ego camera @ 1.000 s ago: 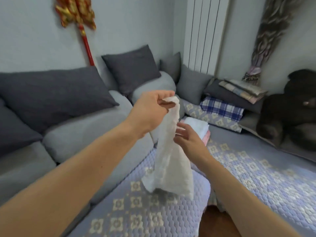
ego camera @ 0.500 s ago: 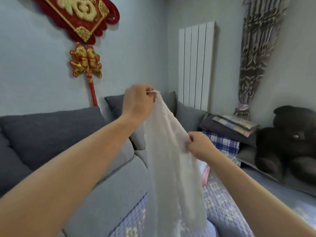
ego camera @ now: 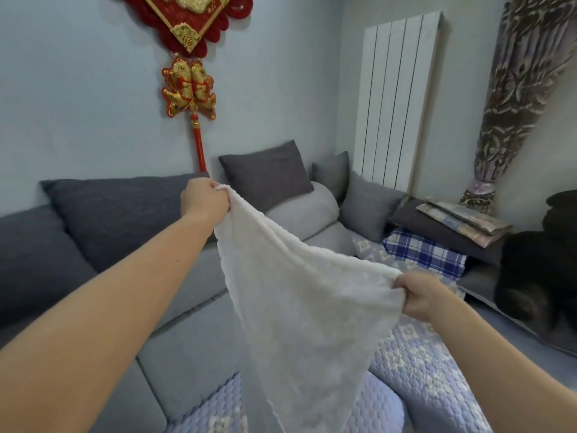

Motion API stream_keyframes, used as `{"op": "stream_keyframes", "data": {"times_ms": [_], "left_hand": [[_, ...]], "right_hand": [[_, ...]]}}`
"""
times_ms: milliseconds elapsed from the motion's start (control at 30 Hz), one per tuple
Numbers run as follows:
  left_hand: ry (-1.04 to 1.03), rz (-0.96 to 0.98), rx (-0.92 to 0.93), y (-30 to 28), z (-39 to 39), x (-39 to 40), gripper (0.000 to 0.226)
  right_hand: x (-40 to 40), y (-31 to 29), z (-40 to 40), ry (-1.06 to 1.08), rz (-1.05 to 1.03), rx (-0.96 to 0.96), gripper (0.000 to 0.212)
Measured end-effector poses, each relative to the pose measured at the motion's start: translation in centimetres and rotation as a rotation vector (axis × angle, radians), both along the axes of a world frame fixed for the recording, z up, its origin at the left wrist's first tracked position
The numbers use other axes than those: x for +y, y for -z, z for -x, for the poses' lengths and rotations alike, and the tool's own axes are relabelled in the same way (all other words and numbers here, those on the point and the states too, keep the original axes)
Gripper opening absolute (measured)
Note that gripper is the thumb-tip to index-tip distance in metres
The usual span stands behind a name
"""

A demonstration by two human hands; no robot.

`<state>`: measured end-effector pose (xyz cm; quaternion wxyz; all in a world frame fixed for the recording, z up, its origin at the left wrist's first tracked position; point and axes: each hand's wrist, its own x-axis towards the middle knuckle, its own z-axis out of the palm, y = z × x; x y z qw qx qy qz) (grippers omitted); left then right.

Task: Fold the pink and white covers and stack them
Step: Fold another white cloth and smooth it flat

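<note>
A person holds a white cover (ego camera: 299, 310) up in the air above a grey sofa (ego camera: 193, 332), both arms stretched forward. The left hand (ego camera: 204, 203) grips one top corner with its fingers curled tight round the cloth, raised in front of the sofa's dark back cushions (ego camera: 125, 214). The right hand (ego camera: 420, 296) pinches the other top corner in a closed fist, lower than the left and over the far end of the sofa. The top edge of the cover runs taut and slanting between the two hands, and the rest hangs down in a loose point toward the quilted blue mat (ego camera: 415, 370) that lies on the sofa seat. On the wall above the sofa hangs a red and gold ornament (ego camera: 189, 85) with a tassel. A white radiator (ego camera: 396, 101) stands on the wall beyond the sofa's corner, with a patterned curtain (ego camera: 518, 98) beside it. At the far end of the sofa lie a blue checked cloth (ego camera: 424, 254) and a stack of folded cloths (ego camera: 462, 220) on a dark cushion, next to a dark stuffed toy (ego camera: 540, 270).
</note>
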<state>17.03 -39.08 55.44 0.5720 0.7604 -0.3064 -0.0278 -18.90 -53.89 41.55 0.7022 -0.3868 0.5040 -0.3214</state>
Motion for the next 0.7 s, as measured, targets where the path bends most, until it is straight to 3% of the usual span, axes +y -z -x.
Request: {"op": "stream_keyframes", "data": {"times_ms": [33,67,100,167,300,367,400,433,500,533,633,700], "left_hand": [[-0.015,-0.008,0.018,0.4,-0.7,0.2,0.019],[-0.038,-0.012,0.043,0.6,-1.5,0.5,0.019],[-0.065,-0.014,0.067,0.9,-2.4,0.7,0.019],[-0.13,-0.009,0.125,1.5,-4.4,1.5,0.022],[-0.198,0.002,0.18,2.6,-6.2,2.9,0.017],[-0.2,-0.002,0.184,3.1,-6.2,3.0,0.014],[-0.199,-0.002,0.185,3.2,-6.1,2.9,0.014],[-0.198,-0.001,0.18,3.4,-6.0,2.8,0.014],[-0.194,-0.001,0.171,3.6,-5.8,2.5,0.015],[-0.195,-0.009,0.164,3.8,-5.8,2.5,0.017],[-0.216,-0.04,0.134,4.4,-6.5,2.9,0.017],[-0.23,-0.081,0.117,5.1,-6.9,3.4,0.016]], "right_hand": [[0.7,-0.2,-0.3,-0.005,-0.068,-0.218,0.03],[1.6,-0.5,-0.4,-0.051,-0.049,-0.302,0.028],[2.4,-0.5,-0.6,-0.11,0.038,-0.26,0.022],[2.8,0.5,-0.8,-0.223,0.39,0.121,0.016],[2.3,2.3,-0.3,-0.391,1.146,1.245,0.014],[2.9,3.1,-0.7,-0.427,1.444,1.551,0.034],[3.0,3.2,-1.2,-0.408,1.484,1.6,0.038],[2.8,3.5,-1.8,-0.415,1.383,1.603,0.038],[2.3,3.1,-2.4,-0.388,1.08,1.443,0.046],[2.1,2.5,-2.5,-0.386,0.859,1.25,0.049],[1.2,1.2,-2.1,-0.224,0.218,0.364,0.03],[1.6,0.7,-0.9,-0.164,-0.072,-0.046,0.023]]}}
